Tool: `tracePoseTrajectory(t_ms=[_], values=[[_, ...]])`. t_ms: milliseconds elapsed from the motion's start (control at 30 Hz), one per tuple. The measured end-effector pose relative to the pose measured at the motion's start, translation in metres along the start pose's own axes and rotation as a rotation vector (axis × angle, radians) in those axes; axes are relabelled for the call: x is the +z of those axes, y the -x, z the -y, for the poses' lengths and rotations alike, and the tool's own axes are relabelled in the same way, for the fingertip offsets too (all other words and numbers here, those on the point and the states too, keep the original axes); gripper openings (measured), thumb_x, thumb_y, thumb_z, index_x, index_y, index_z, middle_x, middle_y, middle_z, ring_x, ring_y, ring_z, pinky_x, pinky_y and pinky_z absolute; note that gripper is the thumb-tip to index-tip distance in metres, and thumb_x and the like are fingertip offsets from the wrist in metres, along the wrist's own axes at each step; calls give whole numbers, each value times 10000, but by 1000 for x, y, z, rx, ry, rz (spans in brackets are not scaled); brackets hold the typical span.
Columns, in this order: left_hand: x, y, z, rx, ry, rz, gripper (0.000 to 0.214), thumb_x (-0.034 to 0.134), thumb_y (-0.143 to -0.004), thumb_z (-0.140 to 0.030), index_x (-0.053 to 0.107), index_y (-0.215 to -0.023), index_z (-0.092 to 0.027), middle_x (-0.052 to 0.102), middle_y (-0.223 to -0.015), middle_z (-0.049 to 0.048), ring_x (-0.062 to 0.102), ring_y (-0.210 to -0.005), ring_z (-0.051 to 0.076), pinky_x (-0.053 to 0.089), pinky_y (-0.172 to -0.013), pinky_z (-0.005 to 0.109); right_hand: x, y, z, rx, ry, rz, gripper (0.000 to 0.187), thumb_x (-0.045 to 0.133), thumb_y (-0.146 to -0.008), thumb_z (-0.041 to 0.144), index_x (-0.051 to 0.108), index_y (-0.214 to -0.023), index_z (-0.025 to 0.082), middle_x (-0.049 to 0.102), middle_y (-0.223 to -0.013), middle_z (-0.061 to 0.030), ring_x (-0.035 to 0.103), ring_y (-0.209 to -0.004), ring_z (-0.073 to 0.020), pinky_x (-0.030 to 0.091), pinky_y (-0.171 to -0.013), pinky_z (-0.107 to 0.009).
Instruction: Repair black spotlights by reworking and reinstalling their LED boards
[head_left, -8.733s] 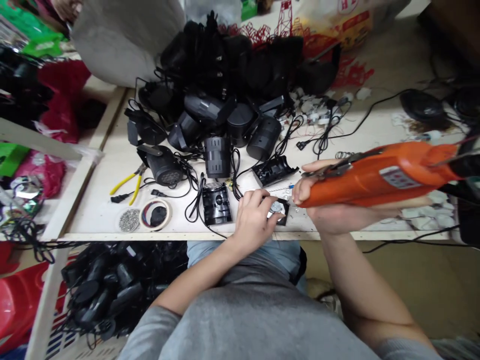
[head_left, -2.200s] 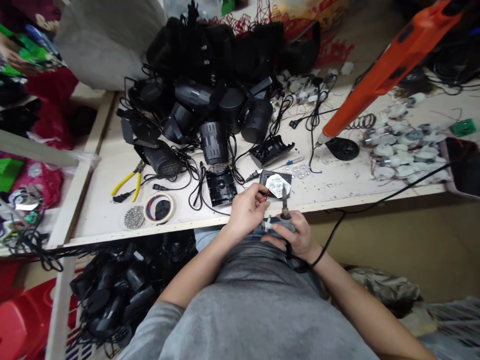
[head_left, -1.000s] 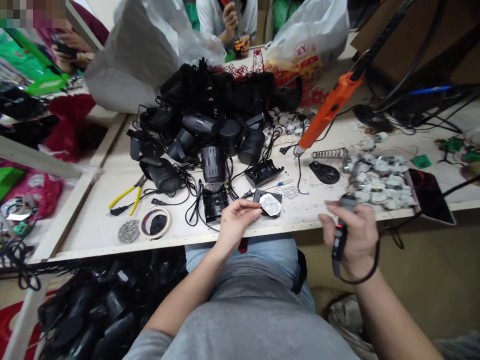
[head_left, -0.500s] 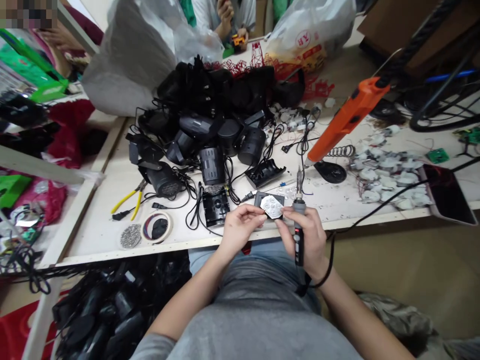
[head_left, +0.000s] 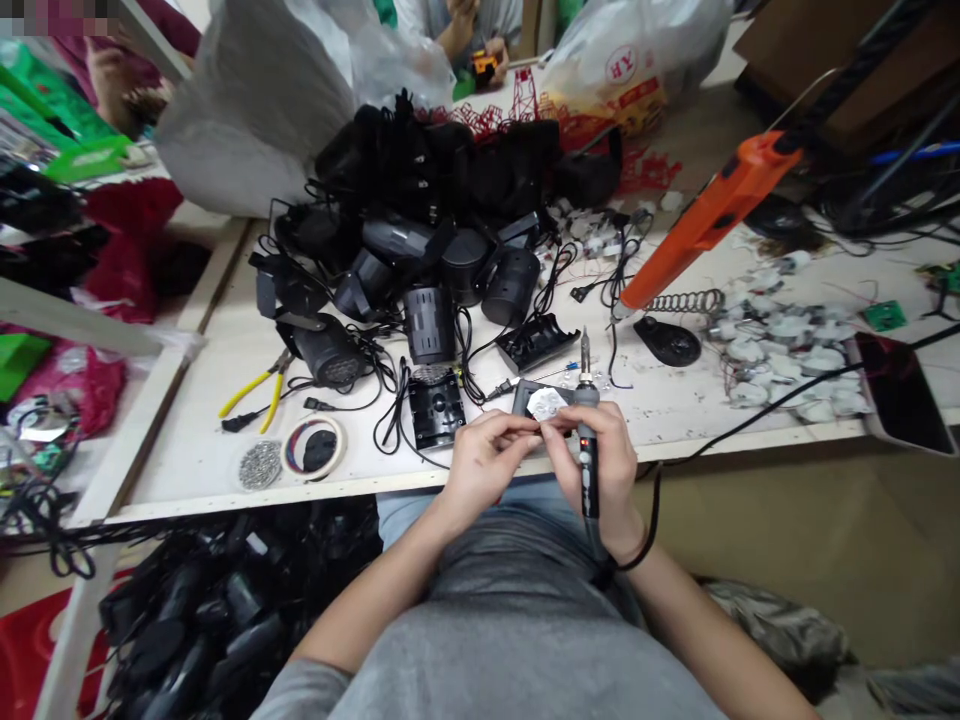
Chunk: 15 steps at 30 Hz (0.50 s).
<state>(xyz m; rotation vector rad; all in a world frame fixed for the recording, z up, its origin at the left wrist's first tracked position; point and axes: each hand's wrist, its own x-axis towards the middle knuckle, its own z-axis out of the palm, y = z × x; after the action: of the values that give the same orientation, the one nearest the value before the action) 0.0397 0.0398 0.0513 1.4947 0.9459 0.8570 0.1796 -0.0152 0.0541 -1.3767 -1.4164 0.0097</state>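
In my right hand (head_left: 604,465) is a soldering iron (head_left: 589,450), grey and black with a small red light, its metal tip pointing up and away from me. The thumb and fingertips of that hand also touch the near edge of a small white LED board (head_left: 547,403). My left hand (head_left: 491,455) pinches the board's left near edge; the fingers are closed. Beneath the board a dark grey square piece (head_left: 523,398) shows in part. Left of it lies an open black plastic housing half (head_left: 436,410), and another black half shell (head_left: 538,343) rests just beyond.
Black lamp housings (head_left: 427,325) with cords are heaped at the back. Yellow-handled pliers (head_left: 255,395), a tape roll (head_left: 313,447) and a coil of solder wire (head_left: 259,465) lie left. An orange tool (head_left: 709,225) hangs at right, near white parts (head_left: 780,340) and a phone (head_left: 904,390).
The LED board has tilted, and its near edge is now held by both hands' fingertips. My right hand has moved left with the soldering iron, closer to my left hand.
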Motion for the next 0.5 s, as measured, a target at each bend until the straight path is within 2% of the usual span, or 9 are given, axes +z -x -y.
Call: tracePoseTrajectory(t_ms=[133, 233, 333, 400, 500], values=[[-5, -4, 2, -57, 79, 83, 217, 764, -824, -394, 794, -881, -187, 717, -838, 58, 676, -692, 145, 576, -629, 242, -1, 3, -4, 53, -45, 4, 329, 696, -867, 70, 578, -1129, 229, 591, -898, 10, 665, -770, -149, 575, -727, -324], [-6, -7, 2, -196, 239, 128, 343, 825, -756, -484, 762, -836, -156, 702, -805, 46, 659, -623, 121, 594, -624, 251, -2, 4, -5, 11, -21, -15, 340, 711, -851, 48, 582, -1113, 221, 603, -887, 11, 668, -771, -147, 573, -725, -313], [-5, -7, 3, -288, 331, 131, 403, 861, -708, -506, 738, -827, -141, 689, -742, 38, 667, -641, 128, 609, -652, 263, -3, 5, -4, -26, 15, -17, 338, 717, -845, 37, 580, -1097, 215, 618, -877, 3, 656, -776, -151, 572, -715, -311], [-4, -7, 4, -267, 315, 109, 382, 857, -716, -492, 737, -813, -143, 673, -759, 39, 660, -642, 124, 610, -638, 261, -3, 6, -5, -56, 50, -12, 341, 714, -848, 33, 577, -1103, 213, 631, -880, -7, 649, -781, -155, 575, -713, -315], [-2, -6, 6, -112, 164, 8, 283, 831, -755, -425, 749, -776, -155, 648, -899, 65, 645, -674, 115, 585, -577, 227, -4, 9, -11, -132, 140, -20, 376, 735, -841, 61, 570, -1144, 210, 659, -940, -49, 657, -840, -180, 592, -733, -336]])
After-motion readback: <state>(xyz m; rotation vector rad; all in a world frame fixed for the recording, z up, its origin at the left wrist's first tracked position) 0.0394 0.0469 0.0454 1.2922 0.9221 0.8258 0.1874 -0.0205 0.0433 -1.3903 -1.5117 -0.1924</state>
